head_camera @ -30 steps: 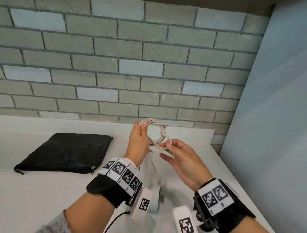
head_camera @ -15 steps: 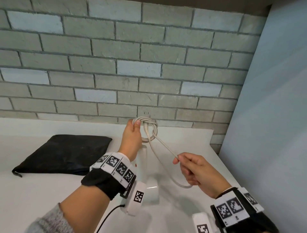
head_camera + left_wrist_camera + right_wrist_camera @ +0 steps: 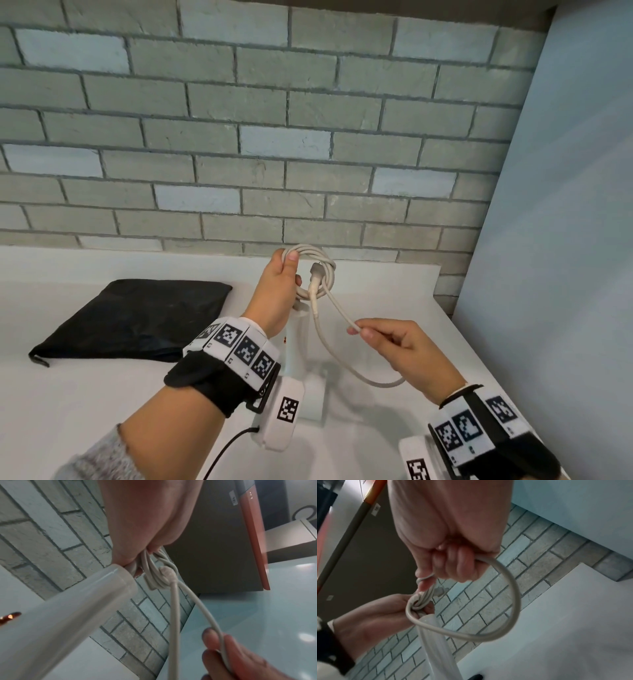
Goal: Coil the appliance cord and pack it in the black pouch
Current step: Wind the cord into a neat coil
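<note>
My left hand [image 3: 284,277] holds up a small coil of the white appliance cord [image 3: 322,270] above the counter, thumb pressed over the loops. The plug [image 3: 315,270] sticks up through the coil. A loose length of cord [image 3: 342,356] droops from the coil and swings back up to my right hand [image 3: 380,339], which pinches it between thumb and fingers. The left wrist view shows the bundled cord [image 3: 159,577] with the plug end across it; in the right wrist view the cord [image 3: 510,588] loops out of my curled fingers. The black pouch [image 3: 137,318] lies flat at the left.
A white appliance [image 3: 305,359] stands on the white counter [image 3: 85,411] below my left hand. A grey brick wall [image 3: 239,137] runs behind, and a pale blue panel [image 3: 565,240] closes the right side. A black cable [image 3: 226,448] trails from my left wrist.
My right hand went from beside the coil to down and right, drawing out a length of cord. The plug now shows at the coil. My left hand stayed up with the coil.
</note>
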